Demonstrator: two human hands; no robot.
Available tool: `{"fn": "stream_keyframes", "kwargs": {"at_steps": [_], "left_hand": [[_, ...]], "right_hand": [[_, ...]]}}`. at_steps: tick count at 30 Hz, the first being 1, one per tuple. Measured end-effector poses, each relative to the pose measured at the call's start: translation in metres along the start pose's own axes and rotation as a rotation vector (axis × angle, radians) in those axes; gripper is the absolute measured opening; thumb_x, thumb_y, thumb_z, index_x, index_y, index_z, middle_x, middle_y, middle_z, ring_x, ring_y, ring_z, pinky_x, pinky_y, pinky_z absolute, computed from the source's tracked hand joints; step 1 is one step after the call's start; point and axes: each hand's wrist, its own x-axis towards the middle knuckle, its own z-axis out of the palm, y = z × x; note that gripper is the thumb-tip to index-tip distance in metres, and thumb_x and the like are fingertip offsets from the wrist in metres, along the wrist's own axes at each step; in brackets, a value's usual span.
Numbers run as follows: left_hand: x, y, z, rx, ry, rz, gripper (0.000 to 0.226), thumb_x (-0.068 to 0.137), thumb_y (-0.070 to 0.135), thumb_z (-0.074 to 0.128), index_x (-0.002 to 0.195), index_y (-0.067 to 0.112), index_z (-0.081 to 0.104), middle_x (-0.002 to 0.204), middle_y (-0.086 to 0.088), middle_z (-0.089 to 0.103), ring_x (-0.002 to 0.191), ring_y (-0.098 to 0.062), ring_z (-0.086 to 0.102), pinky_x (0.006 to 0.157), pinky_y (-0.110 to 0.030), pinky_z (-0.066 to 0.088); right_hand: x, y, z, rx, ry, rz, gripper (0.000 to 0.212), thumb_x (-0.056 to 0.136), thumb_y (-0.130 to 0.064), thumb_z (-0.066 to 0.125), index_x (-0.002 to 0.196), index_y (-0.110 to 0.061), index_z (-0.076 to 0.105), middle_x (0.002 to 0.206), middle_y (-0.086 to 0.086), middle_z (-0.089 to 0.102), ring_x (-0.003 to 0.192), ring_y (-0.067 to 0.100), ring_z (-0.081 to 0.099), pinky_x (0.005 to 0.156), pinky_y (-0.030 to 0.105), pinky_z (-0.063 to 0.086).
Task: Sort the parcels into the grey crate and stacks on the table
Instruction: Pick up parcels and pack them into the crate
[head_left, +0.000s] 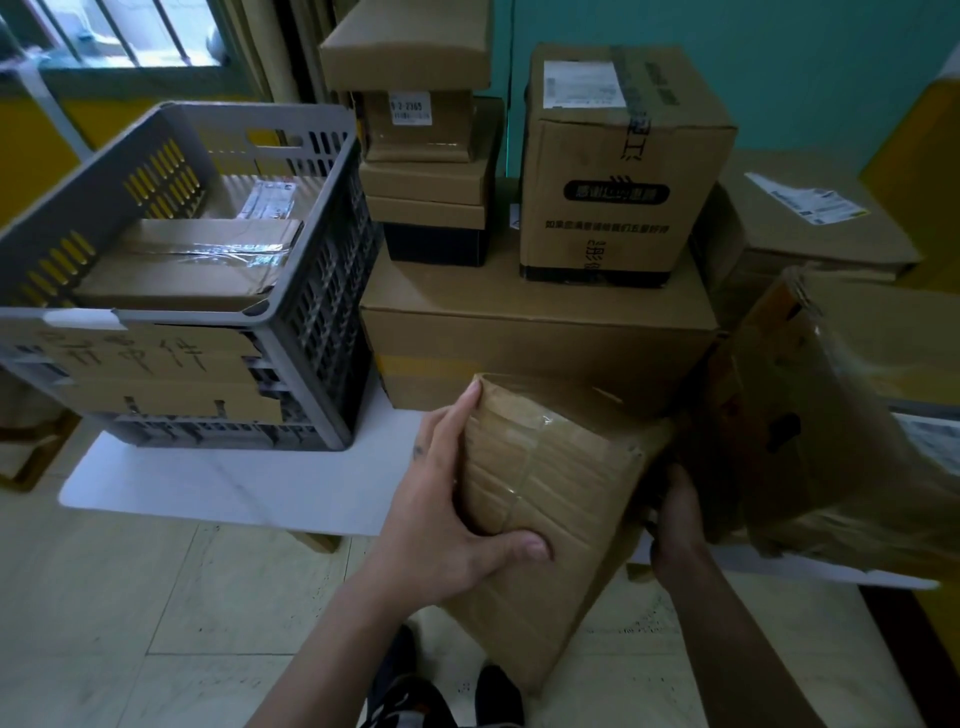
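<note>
I hold a taped brown parcel (550, 499) in front of the white table (249, 493), tilted, its top corner near the big flat box. My left hand (457, 499) grips its left side, thumb across the front. My right hand (680, 525) holds its right edge from behind, mostly hidden. The grey crate (311, 291) stands on the table's left and has a flat taped parcel (187, 265) inside. Stacks of cardboard boxes stand to the crate's right on a large flat box (535, 322).
A tall box (618, 166) and a pile of small boxes (426, 171) sit on the large flat box. A crumpled plastic-wrapped parcel (831, 415) leans at the right, close to my right hand. Another labelled box (810, 218) lies behind it. Tiled floor lies below.
</note>
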Motion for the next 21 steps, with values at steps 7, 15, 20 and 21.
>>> {"fn": "stream_keyframes", "kwargs": {"at_steps": [7,15,20,21], "left_hand": [[-0.003,0.005,0.004,0.08,-0.022,0.017,0.117,0.059,0.09,0.062,0.151,0.056,-0.001,0.144,0.037,0.012,0.133,0.01,0.027,0.101,-0.003,0.026],[-0.004,0.001,0.002,0.103,0.003,0.064,0.114,0.067,0.087,0.059,0.156,0.047,0.0,0.148,0.031,0.015,0.132,0.012,0.029,0.101,0.001,0.024],[-0.008,-0.001,0.009,0.095,0.087,0.103,0.105,0.068,0.082,0.065,0.154,0.046,0.016,0.144,0.025,0.029,0.129,0.004,0.039,0.099,-0.004,0.033],[-0.008,-0.002,0.011,0.073,0.115,0.122,0.1,0.072,0.079,0.066,0.153,0.041,0.023,0.14,0.021,0.037,0.125,-0.002,0.046,0.097,-0.008,0.038]], "right_hand": [[-0.003,0.001,0.001,-0.081,0.059,-0.113,0.048,0.107,-0.036,0.031,0.152,-0.021,0.035,0.147,0.001,0.045,0.131,0.02,0.042,0.098,0.035,0.031],[-0.08,-0.024,0.009,-0.396,-0.132,-1.012,0.072,0.091,-0.075,0.035,0.145,-0.028,0.042,0.161,0.004,0.027,0.148,0.02,0.026,0.112,0.036,0.029],[-0.097,-0.02,0.012,-0.391,-0.096,-1.046,0.062,0.083,-0.059,0.06,0.133,-0.025,0.048,0.153,0.002,0.037,0.141,0.014,0.036,0.109,0.029,0.036],[-0.098,-0.018,0.011,-0.379,-0.055,-1.062,0.056,0.08,-0.049,0.063,0.128,-0.021,0.051,0.15,0.004,0.04,0.138,0.012,0.039,0.108,0.027,0.037]]}}
